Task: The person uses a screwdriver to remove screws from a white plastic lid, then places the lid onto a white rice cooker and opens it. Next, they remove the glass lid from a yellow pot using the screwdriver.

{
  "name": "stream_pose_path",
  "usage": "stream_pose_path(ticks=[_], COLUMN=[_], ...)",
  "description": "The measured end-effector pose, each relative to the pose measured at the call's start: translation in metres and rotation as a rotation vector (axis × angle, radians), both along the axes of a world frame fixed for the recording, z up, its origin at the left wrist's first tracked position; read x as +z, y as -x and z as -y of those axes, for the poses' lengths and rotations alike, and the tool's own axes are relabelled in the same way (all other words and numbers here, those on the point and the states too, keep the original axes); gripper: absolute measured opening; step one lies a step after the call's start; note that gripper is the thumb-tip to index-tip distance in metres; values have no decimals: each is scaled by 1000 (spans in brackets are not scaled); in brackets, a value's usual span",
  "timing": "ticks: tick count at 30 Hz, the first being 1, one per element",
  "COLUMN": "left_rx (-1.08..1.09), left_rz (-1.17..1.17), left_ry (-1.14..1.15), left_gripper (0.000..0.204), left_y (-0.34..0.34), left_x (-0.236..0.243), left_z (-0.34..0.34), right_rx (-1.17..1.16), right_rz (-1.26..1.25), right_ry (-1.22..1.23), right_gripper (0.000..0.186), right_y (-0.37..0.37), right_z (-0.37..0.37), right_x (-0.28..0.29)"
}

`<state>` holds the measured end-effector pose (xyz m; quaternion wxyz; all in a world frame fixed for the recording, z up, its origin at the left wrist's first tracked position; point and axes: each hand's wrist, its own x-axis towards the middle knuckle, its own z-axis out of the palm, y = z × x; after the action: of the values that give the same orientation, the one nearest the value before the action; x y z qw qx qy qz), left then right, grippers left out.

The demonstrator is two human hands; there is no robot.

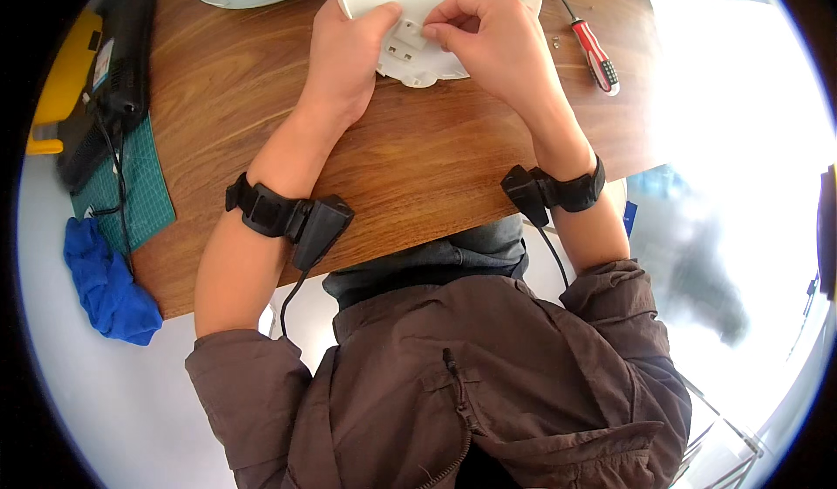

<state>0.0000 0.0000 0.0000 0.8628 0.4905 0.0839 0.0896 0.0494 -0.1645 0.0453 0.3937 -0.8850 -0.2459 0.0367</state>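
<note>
Left forearm: reaching up from the lower left, bare, sleeve pushed back to the elbow, a black band sitting at the wrist.
Left hand point(347, 57): lying palm down, thumb pointing toward the other hand.
Right forearm: rising from the lower right, bare, a black band circling the wrist.
Right hand point(488, 36): curling inward, fingertips point(433, 29) pinching together just beside the left thumb.
Hands: working close together, nearly touching.
</note>
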Motion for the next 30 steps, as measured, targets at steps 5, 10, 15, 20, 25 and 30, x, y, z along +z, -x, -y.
stream_pose_path(ticks=[5,10,15,20,25,30], left_rx=[7,-80,-153,-124,-118,-66], left_rz=[-46,62,82,47,42,-36], left_ry=[64,99,-92,-60,-89,-161], left_gripper=[38,43,46,45,43,47], left_y=[10,12,14,11,9,8], left_x=[3,-6,5,4,3,6], left_z=[13,17,18,19,18,24], right_rx=[-28,-33,-30,2,-22,-32], right_rz=[-55,-128,-204,-267,-240,-167], right_ry=[2,-131,-206,-226,-232,-230], right_gripper=[17,18,15,15,17,20], right_y=[7,6,0,-3,1,4], right_z=[8,17,20,21,19,22], right_x=[-1,-4,-11,-8,-8,-11])
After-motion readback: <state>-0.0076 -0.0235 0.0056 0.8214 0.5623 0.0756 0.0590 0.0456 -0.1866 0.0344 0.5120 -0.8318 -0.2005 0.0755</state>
